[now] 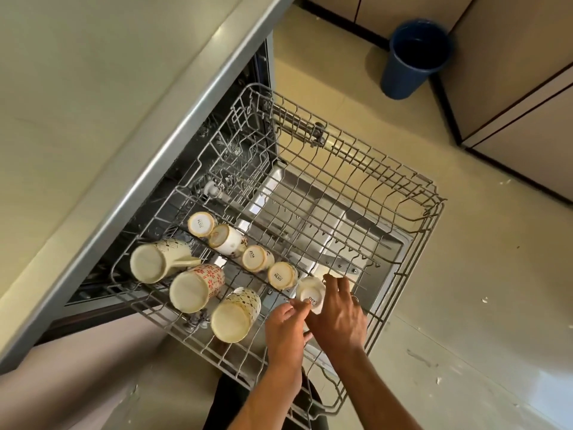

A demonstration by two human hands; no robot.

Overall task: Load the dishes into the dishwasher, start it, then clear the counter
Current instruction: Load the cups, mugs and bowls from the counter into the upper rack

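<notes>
head view: upper rack (387, 187) slid out under the counter (93, 103), mugs (189, 291) left of the grip, small cups (257, 258) beyond it. right hand (336, 318) and left hand (286, 325) pinch an upturned cup (310, 291) together; released tilted between tines, it could topple against its neighbour.

2 hands — left hand (286, 328), right hand (336, 318) — on small cup (310, 291) in rack (403, 212)

Eight cream cups (198, 288) lie bottoms-up — tilted — in the pulled-out wire rack (412, 218).
</notes>
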